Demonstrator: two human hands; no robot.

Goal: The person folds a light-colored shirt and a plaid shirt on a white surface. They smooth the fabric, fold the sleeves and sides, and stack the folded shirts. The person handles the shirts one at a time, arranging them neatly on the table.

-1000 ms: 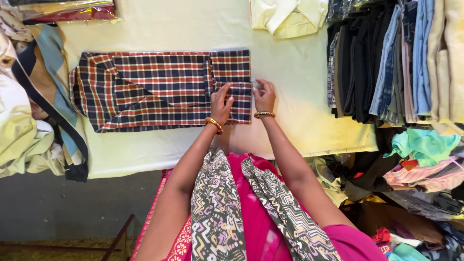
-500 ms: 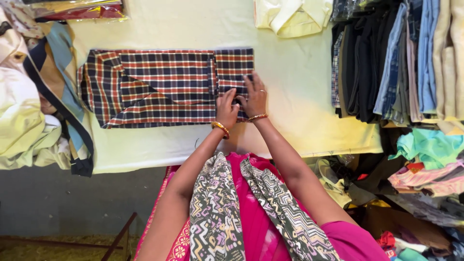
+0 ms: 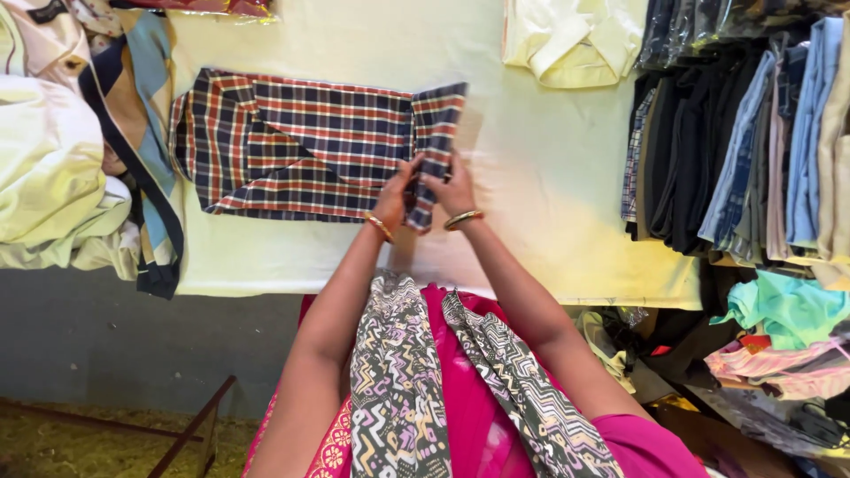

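Closest to me hangs my patterned grey scarf (image 3: 398, 372) over a bright pink garment (image 3: 482, 416), both falling down my front. Just past them my forearms reach out over the near edge of the desk (image 3: 549, 168), which is covered in a pale yellowish cloth. Each wrist carries a gold bangle (image 3: 463, 218).

My left hand (image 3: 396, 193) and my right hand (image 3: 453, 188) sit close together, nearly touching, at the right end of the checked shirt (image 3: 301, 146). Both are pinching its cloth: the fingers are closed on a narrow folded strip of the fabric, which stands lifted off the desk between them, while the rest of the shirt lies flat. The shirt is a plaid of dark blue, red and white, folded into a long rectangle, and stretches away to the left from my hands across the middle of the desk.

To the left of the shirt, on the desk's left end, lies a heap of pale cream clothes (image 3: 49, 159) with a blue and tan garment (image 3: 146, 115) draped over its side. To the right, beyond the desk's edge, a row of dark and light blue clothes (image 3: 735, 133) hangs packed tight, and below it a mint green piece (image 3: 784, 310) rests on a jumble of fabrics.

Farther off, at the far edge of the desk, a folded pale yellow shirt (image 3: 571, 40) lies to the right, and a flat package in clear shiny wrap (image 3: 212, 7) with red inside shows at the top left.
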